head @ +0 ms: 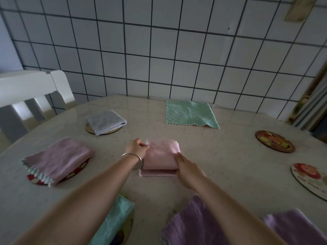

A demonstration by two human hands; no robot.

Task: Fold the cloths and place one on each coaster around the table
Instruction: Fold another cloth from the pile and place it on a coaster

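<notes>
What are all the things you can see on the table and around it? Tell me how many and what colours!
pink cloth: 1, half folded, table middle
green cloth: 1, flat, far side
grey cloth: 1, folded, on a far-left coaster
mauve cloth: 1, folded, on red coaster, left
teal cloth: 1, near edge
purple cloths: 2, near right
bare coasters: 2, pictured, right
table: 1, pale
chair: 1, white, far left
tiled wall: white
left hand: pinches pink cloth, wears bracelet
right hand: flat on pink cloth

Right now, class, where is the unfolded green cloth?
In the head view, the green cloth lies flat at the table's far edge by the tiled wall, right of centre, beyond the pink cloth being folded.
</notes>
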